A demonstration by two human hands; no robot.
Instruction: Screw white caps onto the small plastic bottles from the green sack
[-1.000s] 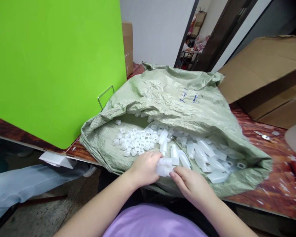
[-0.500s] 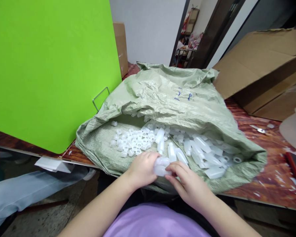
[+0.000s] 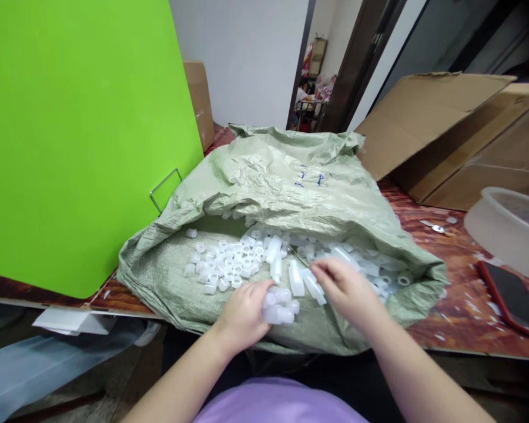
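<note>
The left hand (image 3: 242, 311) sits at the near lip of an open green woven sack (image 3: 291, 182) lying on the wood-patterned desk (image 3: 462, 311). Its fingers are curled around a small bunch of translucent plastic bottles (image 3: 278, 305), which stick out to the right of the hand and rest against the sack's fabric. The right hand (image 3: 348, 288) is apart from that bunch, over the loose bottles (image 3: 357, 264) lying inside the sack's mouth; its fingers are loosely spread and bent downward, with the fingertips (image 3: 320, 269) at or just above a bottle, though contact cannot be told and nothing is clearly pinched. To the left of the bottles, still inside the sack, lies a heap of small white plastic caps (image 3: 223, 264). A bright green board (image 3: 79, 129) stands on the desk to the left, touching the sack's side. To the right are flattened cardboard boxes (image 3: 449, 135), a pale plastic basin (image 3: 511, 229) and a phone in a red case (image 3: 514, 299) lying flat near the desk's edge.
</note>
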